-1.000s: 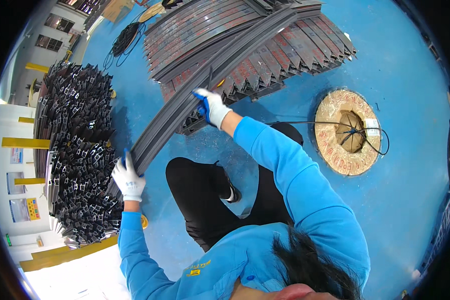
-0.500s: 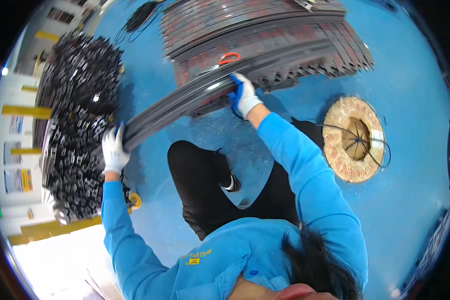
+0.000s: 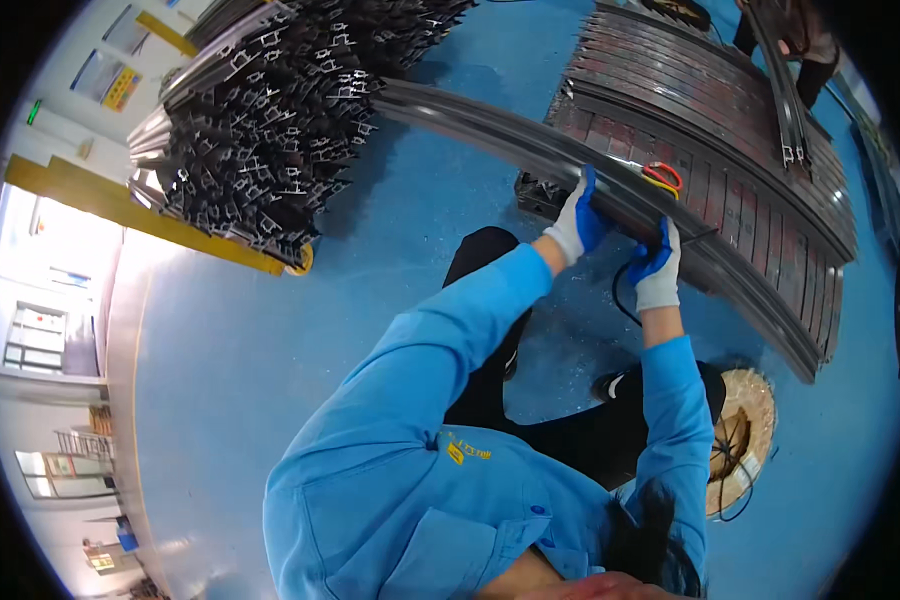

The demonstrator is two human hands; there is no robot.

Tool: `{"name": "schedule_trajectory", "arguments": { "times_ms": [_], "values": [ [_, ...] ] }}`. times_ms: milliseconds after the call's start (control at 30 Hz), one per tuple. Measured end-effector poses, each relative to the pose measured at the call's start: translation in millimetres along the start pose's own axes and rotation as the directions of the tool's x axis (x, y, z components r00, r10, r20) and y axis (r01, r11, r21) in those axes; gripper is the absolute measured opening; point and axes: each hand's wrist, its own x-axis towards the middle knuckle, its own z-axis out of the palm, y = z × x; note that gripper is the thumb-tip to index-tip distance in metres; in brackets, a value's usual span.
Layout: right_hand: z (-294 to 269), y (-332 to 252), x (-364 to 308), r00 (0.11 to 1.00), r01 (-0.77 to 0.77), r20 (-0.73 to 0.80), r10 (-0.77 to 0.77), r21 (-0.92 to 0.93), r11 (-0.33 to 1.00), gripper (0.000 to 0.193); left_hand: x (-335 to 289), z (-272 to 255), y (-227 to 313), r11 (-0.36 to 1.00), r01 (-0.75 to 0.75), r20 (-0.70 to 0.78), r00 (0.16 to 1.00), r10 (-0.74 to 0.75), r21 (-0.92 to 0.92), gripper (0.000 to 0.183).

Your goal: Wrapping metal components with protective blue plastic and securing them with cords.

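Note:
A long bundle of dark metal profiles (image 3: 530, 140) lies slantwise in front of me, from the big pile at the left down to the right. My left hand (image 3: 578, 222), in a white glove with blue palm, is closed on the bundle's near edge. Close to its right, my right hand (image 3: 658, 268), gloved alike, is closed against the same edge. From its fingers a thin black strap (image 3: 695, 238) sticks out over the profiles, and more of it loops below the bundle. Scissors (image 3: 662, 180) with red and yellow handles rest just beyond the bundle.
A large pile of dark profiles (image 3: 260, 130) fills the left, beside a yellow beam (image 3: 140, 215). Flat rows of profiles (image 3: 710, 120) lie ahead and right. A strap coil (image 3: 760, 400) is on the blue floor by my right leg. Another person (image 3: 805, 45) is at far right.
The view has turned left. My left hand has left the bundle's left end and now sits near my right hand at the middle. The black strap end now shows over the bundle.

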Motion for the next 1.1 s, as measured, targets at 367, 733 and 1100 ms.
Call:
{"name": "schedule_trajectory", "arguments": {
  "times_ms": [367, 733, 1100],
  "values": [
    [-95.0, -94.8, -40.9, 0.778, 0.446, -0.266, -0.57, -0.404, 0.798, 0.043, 42.7, -68.1, 85.0, 0.985, -0.171, -0.524, 0.839, 0.145, -0.002, 0.041],
    [-7.1, -26.6, -91.6, 0.834, 0.26, -0.375, -0.404, -0.379, 0.888, 0.033, 59.4, -103.6, 52.2, 0.969, -0.245, -0.616, 0.758, 0.217, 0.04, 0.037],
    [12.6, 46.9, -121.7, 0.97, 0.09, 0.183, 0.16, -0.881, 0.464, 0.023, 63.8, -135.2, 129.6, 0.999, -0.023, -0.868, 0.493, 0.053, 0.048, 0.05]
  ]
}}
